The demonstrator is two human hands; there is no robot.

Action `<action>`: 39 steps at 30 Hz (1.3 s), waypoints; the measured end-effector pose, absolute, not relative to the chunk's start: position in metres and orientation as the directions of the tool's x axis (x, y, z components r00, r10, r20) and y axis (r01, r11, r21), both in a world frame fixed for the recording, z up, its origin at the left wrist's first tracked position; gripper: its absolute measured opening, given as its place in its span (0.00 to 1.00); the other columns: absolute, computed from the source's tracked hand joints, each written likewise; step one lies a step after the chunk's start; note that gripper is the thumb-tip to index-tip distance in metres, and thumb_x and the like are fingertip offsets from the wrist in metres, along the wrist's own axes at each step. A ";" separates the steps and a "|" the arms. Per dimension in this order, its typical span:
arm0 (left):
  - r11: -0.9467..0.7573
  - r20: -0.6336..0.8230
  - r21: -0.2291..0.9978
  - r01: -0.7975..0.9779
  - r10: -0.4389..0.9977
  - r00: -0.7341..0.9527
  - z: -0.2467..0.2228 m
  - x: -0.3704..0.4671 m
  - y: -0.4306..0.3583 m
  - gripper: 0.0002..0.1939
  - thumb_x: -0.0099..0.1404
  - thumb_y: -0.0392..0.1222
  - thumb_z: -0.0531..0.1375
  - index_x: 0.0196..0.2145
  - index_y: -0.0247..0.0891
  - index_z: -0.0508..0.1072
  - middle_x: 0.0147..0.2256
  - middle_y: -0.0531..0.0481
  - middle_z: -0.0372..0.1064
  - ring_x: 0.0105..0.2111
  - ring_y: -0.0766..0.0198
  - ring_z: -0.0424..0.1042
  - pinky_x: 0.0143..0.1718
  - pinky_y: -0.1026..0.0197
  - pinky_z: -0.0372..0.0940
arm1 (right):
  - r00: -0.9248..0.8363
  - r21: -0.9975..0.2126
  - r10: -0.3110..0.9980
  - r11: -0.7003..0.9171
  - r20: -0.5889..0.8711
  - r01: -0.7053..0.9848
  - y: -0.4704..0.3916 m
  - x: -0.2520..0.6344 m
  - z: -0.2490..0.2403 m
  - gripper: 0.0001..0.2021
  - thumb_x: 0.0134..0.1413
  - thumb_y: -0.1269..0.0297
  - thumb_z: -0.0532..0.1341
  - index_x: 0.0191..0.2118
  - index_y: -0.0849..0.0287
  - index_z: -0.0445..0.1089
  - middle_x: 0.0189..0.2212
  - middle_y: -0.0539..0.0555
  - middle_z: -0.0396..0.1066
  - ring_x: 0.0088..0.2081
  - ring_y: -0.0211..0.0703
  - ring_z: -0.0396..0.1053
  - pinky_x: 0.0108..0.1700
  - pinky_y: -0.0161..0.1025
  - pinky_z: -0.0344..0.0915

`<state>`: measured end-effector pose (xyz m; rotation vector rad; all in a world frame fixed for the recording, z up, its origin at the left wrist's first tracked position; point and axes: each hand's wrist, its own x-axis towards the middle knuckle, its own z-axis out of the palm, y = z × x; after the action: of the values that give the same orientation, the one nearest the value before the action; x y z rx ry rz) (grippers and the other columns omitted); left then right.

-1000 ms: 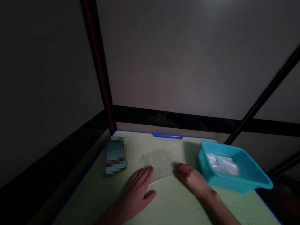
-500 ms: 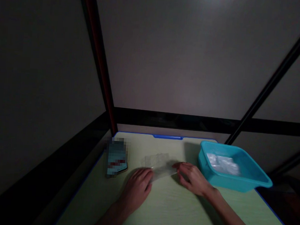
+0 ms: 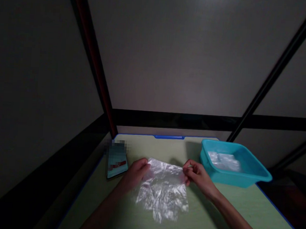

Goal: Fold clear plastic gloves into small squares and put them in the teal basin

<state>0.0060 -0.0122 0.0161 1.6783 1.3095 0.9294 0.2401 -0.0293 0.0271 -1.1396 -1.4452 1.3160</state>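
I see the thin, crinkled clear plastic bag [image 3: 163, 190] now up off the pale green table [image 3: 213, 223], where a second ago it lay flat under my palms as a small folded sheet. My left hand [image 3: 135, 172] pinches its top left corner and my right hand [image 3: 197, 177] pinches the top right corner, fingers closed narrow on the film at both ends. The bag hangs between them, spread wide and drooping towards me, its lower edge ragged and resting on or just above the table; I cannot tell which. Judging from this, the flattening is over and the sheet is being opened out in the air. The turquoise plastic basin [image 3: 253, 177] sits just beside my right hand, with more clear plastic [image 3: 224, 161] lying in it. The teal phone-like slab [image 3: 116, 162] lies near my left hand, apart from it.
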 end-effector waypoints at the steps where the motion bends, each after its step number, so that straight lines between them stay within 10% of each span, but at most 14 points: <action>1: -0.150 0.063 0.894 0.423 0.975 0.211 0.011 0.007 -0.007 0.11 0.56 0.45 0.48 0.19 0.39 0.57 0.16 0.58 0.56 0.16 0.69 0.59 0.17 0.69 0.53 | -0.207 -0.997 0.978 -0.021 -0.037 0.078 -0.030 0.240 0.023 0.10 0.42 0.57 0.57 0.24 0.58 0.58 0.15 0.46 0.65 0.17 0.36 0.65 0.21 0.32 0.61; 11: -0.363 0.321 0.738 0.568 0.930 0.177 0.009 0.043 0.023 0.03 0.55 0.35 0.53 0.27 0.38 0.66 0.29 0.51 0.67 0.33 0.62 0.66 0.37 0.62 0.59 | -0.222 -0.940 0.914 -0.330 -0.341 0.084 -0.061 0.246 -0.011 0.14 0.41 0.54 0.57 0.27 0.57 0.51 0.19 0.50 0.71 0.20 0.38 0.69 0.23 0.34 0.63; 17: -0.421 0.444 0.694 0.585 0.889 0.113 0.011 0.026 0.014 0.06 0.56 0.37 0.52 0.33 0.38 0.65 0.36 0.46 0.67 0.40 0.59 0.65 0.45 0.56 0.57 | -0.272 -0.716 0.955 0.272 0.118 0.643 -0.053 0.264 0.012 0.08 0.53 0.63 0.50 0.32 0.61 0.62 0.28 0.56 0.71 0.29 0.44 0.70 0.31 0.40 0.66; 22: -0.403 0.451 0.690 0.601 0.889 0.077 0.001 -0.001 0.002 0.06 0.56 0.39 0.51 0.29 0.37 0.66 0.32 0.47 0.68 0.36 0.59 0.68 0.42 0.56 0.61 | -0.690 -0.357 0.701 0.700 0.180 0.618 -0.027 0.239 0.016 0.28 0.57 0.54 0.48 0.59 0.65 0.47 0.59 0.63 0.46 0.58 0.48 0.45 0.57 0.46 0.47; 29: -0.361 0.408 0.721 0.592 0.911 0.059 -0.007 -0.012 -0.008 0.07 0.56 0.39 0.52 0.31 0.36 0.68 0.31 0.47 0.69 0.34 0.60 0.69 0.38 0.57 0.63 | -0.664 -0.179 0.737 0.675 0.123 0.716 -0.019 0.220 -0.026 0.33 0.57 0.47 0.41 0.60 0.69 0.42 0.60 0.65 0.38 0.60 0.48 0.36 0.59 0.51 0.38; 39: -0.351 0.251 0.882 0.315 0.915 0.316 -0.001 0.004 -0.029 0.08 0.59 0.37 0.51 0.31 0.37 0.69 0.32 0.48 0.70 0.35 0.63 0.70 0.37 0.63 0.63 | -0.713 -0.366 0.694 0.691 0.098 0.623 -0.034 0.244 0.006 0.28 0.60 0.53 0.42 0.61 0.59 0.35 0.61 0.55 0.33 0.61 0.43 0.32 0.59 0.48 0.37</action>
<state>0.0042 -0.0292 -0.0014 1.8383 1.0947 1.0204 0.2436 -0.0342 0.0064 -1.0576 -2.6739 0.4551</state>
